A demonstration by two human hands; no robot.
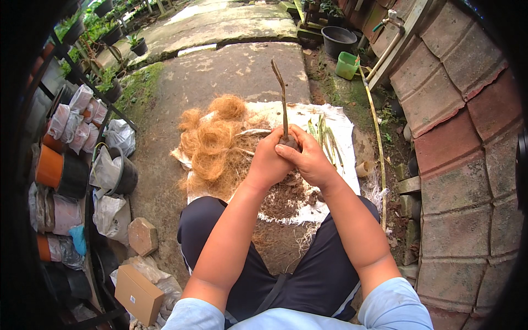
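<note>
Hands (290, 157) gripping stick (282, 99), coir (212, 143) beside, perhaps touching

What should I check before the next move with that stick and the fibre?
1. Both hands on the stick: ok, left hand and right hand clasp its base.
2. Stick upright: ok, slightly bent.
3. Wrapping at the base: cannot tell, hidden by the hands.
4. Coconut fibre in reach: ok, on the white sheet beside the left hand.
5. Loose soil on the sheet: ok, below the hands.
6. Green cuttings spare: ok, beside the right hand.
</note>
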